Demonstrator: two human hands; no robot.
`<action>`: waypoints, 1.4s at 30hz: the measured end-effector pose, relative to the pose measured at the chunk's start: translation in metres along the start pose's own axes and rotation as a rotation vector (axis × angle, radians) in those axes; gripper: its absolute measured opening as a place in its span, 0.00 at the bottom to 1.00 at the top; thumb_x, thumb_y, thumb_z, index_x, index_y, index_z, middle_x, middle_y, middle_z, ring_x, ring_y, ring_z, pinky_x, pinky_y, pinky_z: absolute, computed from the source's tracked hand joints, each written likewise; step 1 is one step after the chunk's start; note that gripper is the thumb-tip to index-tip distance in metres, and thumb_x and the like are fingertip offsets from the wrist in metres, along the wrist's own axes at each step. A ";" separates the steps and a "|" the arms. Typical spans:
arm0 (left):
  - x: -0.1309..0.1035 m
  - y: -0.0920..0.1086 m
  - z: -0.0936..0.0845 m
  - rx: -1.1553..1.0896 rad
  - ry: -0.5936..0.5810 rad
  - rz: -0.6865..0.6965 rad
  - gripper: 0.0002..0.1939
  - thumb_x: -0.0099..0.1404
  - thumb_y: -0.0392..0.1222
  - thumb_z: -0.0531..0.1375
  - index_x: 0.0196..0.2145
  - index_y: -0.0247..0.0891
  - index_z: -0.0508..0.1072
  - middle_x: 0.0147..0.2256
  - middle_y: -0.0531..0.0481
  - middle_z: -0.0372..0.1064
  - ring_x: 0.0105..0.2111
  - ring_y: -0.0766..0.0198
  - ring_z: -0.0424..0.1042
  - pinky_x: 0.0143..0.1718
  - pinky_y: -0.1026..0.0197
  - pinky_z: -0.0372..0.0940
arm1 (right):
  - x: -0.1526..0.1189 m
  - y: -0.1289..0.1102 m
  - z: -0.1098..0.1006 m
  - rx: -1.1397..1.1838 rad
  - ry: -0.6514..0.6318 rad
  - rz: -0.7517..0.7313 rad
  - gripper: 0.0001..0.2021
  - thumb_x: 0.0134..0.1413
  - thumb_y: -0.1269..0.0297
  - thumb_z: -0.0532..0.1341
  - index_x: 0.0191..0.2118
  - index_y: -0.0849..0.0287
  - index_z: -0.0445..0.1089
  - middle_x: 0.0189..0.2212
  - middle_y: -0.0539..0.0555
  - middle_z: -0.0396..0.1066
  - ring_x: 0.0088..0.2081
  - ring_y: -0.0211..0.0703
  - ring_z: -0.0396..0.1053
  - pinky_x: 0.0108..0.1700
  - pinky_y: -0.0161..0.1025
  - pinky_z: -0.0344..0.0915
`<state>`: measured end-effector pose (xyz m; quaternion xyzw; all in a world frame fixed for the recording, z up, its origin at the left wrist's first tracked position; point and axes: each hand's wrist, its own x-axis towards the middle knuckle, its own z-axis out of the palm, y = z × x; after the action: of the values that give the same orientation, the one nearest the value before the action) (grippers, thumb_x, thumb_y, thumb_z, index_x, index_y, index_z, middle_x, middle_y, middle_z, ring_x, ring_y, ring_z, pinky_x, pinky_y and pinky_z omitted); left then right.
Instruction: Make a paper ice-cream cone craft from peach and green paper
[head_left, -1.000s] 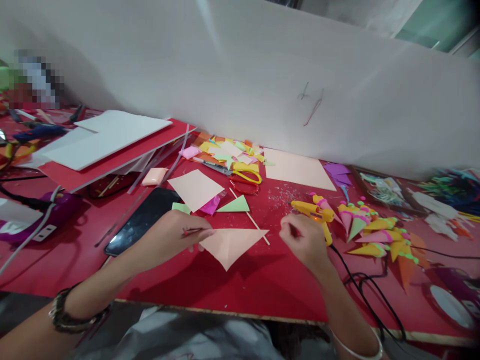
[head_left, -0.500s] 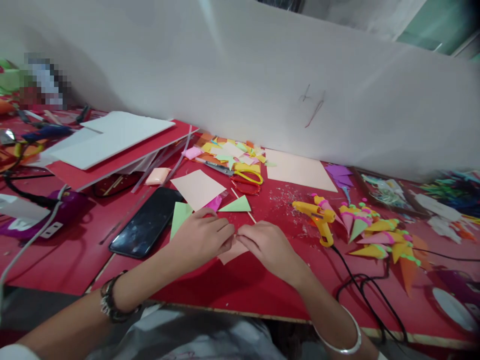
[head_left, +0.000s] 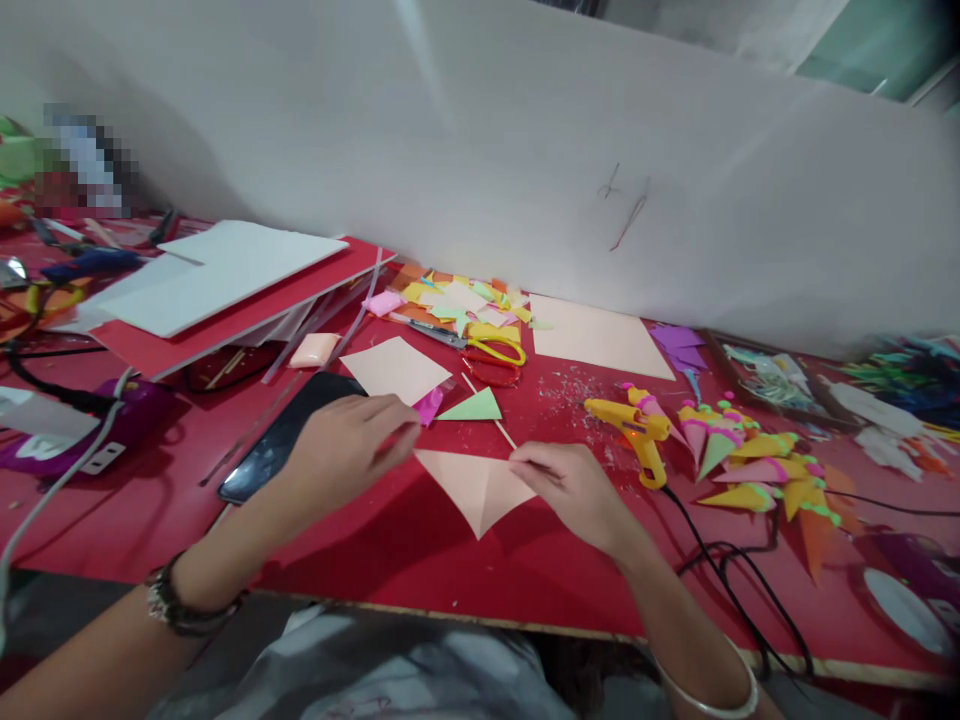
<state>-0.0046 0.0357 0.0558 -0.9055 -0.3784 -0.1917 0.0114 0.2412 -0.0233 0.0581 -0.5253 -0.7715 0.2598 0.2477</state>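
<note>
A pale peach paper (head_left: 480, 490) with a crease down its middle lies in front of me, one point towards the table's front edge. My right hand (head_left: 570, 490) is closed on its right corner, fingertips pinched. Beside the left corner is my left hand (head_left: 360, 440), slightly blurred, its fingers stretched out and a gap under them. Just beyond the paper sit a folded green paper triangle (head_left: 474, 406) and a thin white stick (head_left: 505, 434). A flat peach sheet (head_left: 396, 370) lies behind my left hand, which partly covers a black phone (head_left: 277, 450).
A yellow glue gun (head_left: 634, 425) with a black cable rests at right, near several decorated paper cones (head_left: 750, 460). Yellow-handled scissors (head_left: 495, 348) lie by paper scraps (head_left: 457, 300). White boards (head_left: 225, 270) are stacked at left; a large peach sheet (head_left: 596, 335) lies against the wall.
My hands have moved apart, the left one going left and the right one slightly right. The peach paper, mostly hidden under them before, now shows spread out with its crease.
</note>
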 end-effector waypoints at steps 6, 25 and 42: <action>0.007 0.031 0.003 -0.119 -0.292 0.161 0.14 0.64 0.42 0.49 0.27 0.38 0.70 0.22 0.51 0.68 0.22 0.66 0.63 0.24 0.64 0.49 | 0.006 -0.010 0.005 -0.221 -0.009 -0.137 0.09 0.56 0.66 0.50 0.31 0.57 0.67 0.28 0.48 0.70 0.32 0.35 0.63 0.40 0.34 0.55; -0.002 0.010 0.001 -0.890 -0.325 -0.314 0.18 0.64 0.45 0.45 0.18 0.36 0.56 0.14 0.57 0.54 0.15 0.72 0.55 0.21 0.68 0.50 | -0.001 0.036 -0.001 -0.129 0.309 0.086 0.08 0.48 0.71 0.51 0.27 0.59 0.67 0.22 0.50 0.66 0.25 0.36 0.62 0.30 0.33 0.56; 0.013 0.045 0.037 -0.856 -0.166 -0.350 0.40 0.48 0.46 0.62 0.56 0.40 0.48 0.50 0.42 0.57 0.46 0.53 0.61 0.42 0.57 0.60 | 0.024 0.007 0.040 0.532 0.182 0.154 0.05 0.44 0.67 0.56 0.24 0.62 0.64 0.19 0.45 0.60 0.24 0.33 0.57 0.26 0.30 0.55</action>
<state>0.0474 0.0184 0.0316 -0.7635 -0.4120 -0.2563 -0.4261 0.2121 -0.0042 0.0267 -0.5200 -0.6086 0.4229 0.4246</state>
